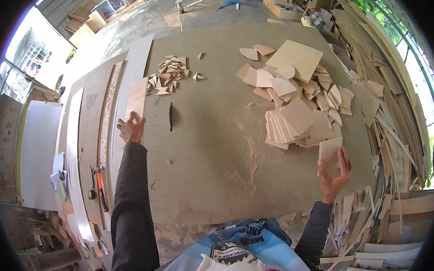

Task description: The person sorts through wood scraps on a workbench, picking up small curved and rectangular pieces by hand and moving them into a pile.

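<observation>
At the left of the table, my left hand [131, 128] has its fingers closed on the near end of a pale plywood strip [137, 97]. My right hand [335, 178] grips a small square plywood piece [329, 151] at the near right, thumb on one side and fingers on the other. Just beyond it spreads a heap of plywood pieces [297, 117], some square and some with a rounded edge. A larger square panel [295, 60] lies on the heap's far side. Small pointed offcuts [169, 74] are piled beyond my left hand.
A thin dark curved strip [171, 117] lies on the worktable [206, 149]. A hammer with an orange-red handle [101, 191] and a tape measure [92, 194] rest at the left, beside long boards [74, 153]. Wood scraps [391, 90] crowd the right side.
</observation>
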The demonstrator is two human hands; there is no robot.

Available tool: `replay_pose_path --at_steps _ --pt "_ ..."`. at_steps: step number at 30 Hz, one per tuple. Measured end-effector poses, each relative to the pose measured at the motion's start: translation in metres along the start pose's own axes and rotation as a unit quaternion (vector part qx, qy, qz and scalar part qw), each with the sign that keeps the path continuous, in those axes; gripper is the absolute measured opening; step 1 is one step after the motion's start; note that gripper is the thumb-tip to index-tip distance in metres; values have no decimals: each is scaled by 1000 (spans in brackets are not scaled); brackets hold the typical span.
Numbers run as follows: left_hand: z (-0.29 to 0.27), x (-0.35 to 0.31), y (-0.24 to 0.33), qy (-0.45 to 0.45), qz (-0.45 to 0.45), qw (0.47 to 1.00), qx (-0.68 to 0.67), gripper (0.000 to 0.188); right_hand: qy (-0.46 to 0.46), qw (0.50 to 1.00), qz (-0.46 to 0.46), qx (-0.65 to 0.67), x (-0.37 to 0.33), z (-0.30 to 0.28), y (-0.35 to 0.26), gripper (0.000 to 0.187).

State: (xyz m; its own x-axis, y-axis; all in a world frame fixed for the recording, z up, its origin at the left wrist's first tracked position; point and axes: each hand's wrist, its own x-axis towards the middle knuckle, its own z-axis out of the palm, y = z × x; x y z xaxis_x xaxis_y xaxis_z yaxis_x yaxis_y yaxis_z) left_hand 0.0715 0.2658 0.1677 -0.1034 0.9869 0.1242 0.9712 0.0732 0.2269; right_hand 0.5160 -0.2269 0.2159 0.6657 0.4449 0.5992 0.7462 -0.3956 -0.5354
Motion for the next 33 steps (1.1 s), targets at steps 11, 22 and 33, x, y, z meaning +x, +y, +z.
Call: replay_pose_path --at_steps 11,22,33 --pt "-72 -182 -99 -143 139 975 101 70 -12 994 31 102 -21 12 -9 71" --pt "-230 -389 -258 -429 53 896 104 81 -53 971 -72 220 14 31 -40 73" --pt "-249 -372 -272 -246 -21 967 -62 84 -342 856 109 371 -72 163 -101 97"
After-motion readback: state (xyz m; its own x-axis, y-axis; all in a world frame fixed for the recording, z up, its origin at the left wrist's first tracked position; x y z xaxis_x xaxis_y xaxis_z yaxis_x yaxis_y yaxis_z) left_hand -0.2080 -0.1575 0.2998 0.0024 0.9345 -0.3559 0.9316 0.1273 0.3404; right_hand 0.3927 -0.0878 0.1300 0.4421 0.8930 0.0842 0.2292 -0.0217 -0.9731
